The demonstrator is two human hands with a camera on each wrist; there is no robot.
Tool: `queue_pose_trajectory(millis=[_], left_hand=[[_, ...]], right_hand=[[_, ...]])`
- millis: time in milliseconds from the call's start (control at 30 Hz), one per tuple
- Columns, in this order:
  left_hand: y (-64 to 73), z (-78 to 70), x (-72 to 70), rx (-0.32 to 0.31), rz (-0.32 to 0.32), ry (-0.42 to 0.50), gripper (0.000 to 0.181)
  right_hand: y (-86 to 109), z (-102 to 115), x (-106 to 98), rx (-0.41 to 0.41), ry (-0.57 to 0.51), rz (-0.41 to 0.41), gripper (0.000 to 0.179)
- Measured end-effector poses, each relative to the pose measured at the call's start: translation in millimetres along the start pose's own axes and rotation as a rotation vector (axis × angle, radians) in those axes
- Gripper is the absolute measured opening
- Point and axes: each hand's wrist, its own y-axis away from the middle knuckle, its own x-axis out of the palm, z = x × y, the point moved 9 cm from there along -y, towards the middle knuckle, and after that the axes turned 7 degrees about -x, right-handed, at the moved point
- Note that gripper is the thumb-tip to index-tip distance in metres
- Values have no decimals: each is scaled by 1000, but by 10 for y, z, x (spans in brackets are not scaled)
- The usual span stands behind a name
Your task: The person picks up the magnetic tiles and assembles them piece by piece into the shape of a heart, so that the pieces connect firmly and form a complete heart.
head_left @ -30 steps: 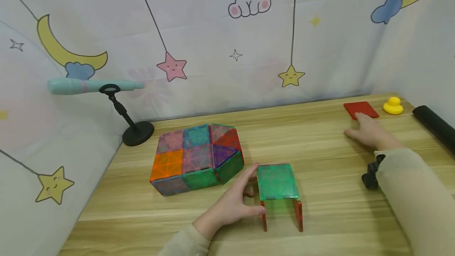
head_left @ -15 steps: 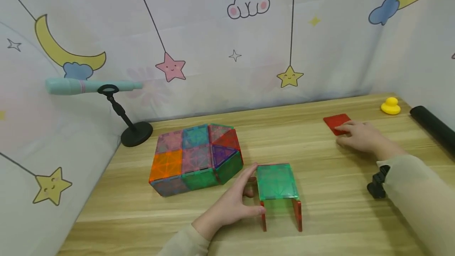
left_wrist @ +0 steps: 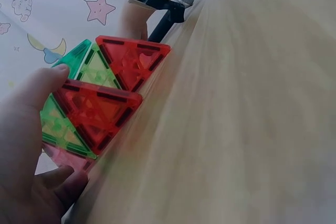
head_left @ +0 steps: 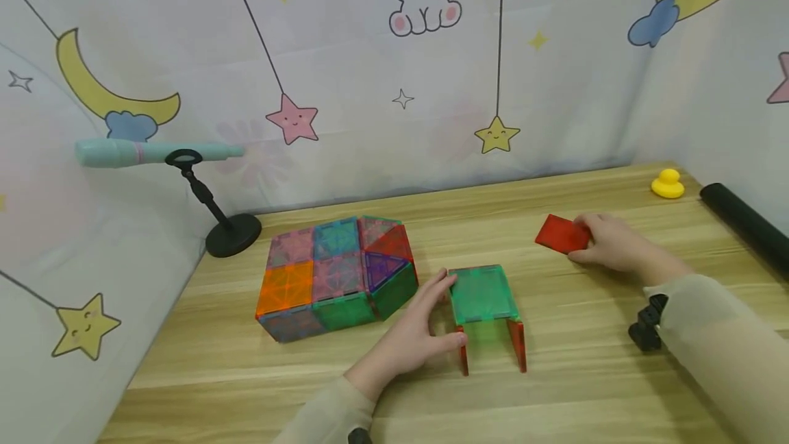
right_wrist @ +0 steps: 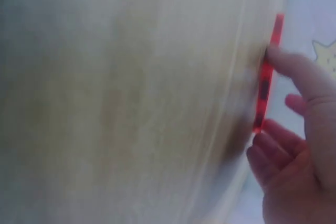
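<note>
My left hand (head_left: 408, 342) holds the left side of a small magnetic tile structure (head_left: 485, 295), a see-through green square laid across two upright red walls. In the left wrist view, my thumb lies against a red triangular panel (left_wrist: 97, 111), with the other fingers below at the far side. Off to the right, my right hand (head_left: 613, 247) pinches a flat red square magnetic tile (head_left: 559, 233) at its right edge. The right wrist view shows this tile edge-on between thumb and fingers, close over the table. A bigger multicoloured tile block (head_left: 339, 279) stands left of the small structure.
A mint-green microphone (head_left: 154, 153) rests in a black stand (head_left: 233, 235) at the back left. Near the back right corner sit a yellow rubber duck (head_left: 668, 184) and a black cylinder (head_left: 746, 228). A printed cloth (head_left: 370, 142) hangs behind the wooden table (head_left: 259, 389).
My right hand has drawn the red tile from beside the duck towards the front left and now pinches it. My left hand has shifted the green-topped structure slightly away from me.
</note>
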Motion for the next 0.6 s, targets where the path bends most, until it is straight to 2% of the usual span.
queue_pose_trajectory(millis=[100,167,367,467,600], left_hand=[[-51,-9,-16,1,-29,1,77],[-68,-10,-32,2,-44,8,73],[-77,-9,-77,-14,-85,8,68],[-63,-35,-104,-8,-113,22,69],[-27,-115,-176,33,-180,72,67]], right_hand=[[1,-14,36,30,-9,17,72],[2,-23,63,43,-13,32,80],[6,24,51,63,-24,27,88],[20,172,-30,29,-48,-10,88],[65,568,-186,-107,-38,-95,82]])
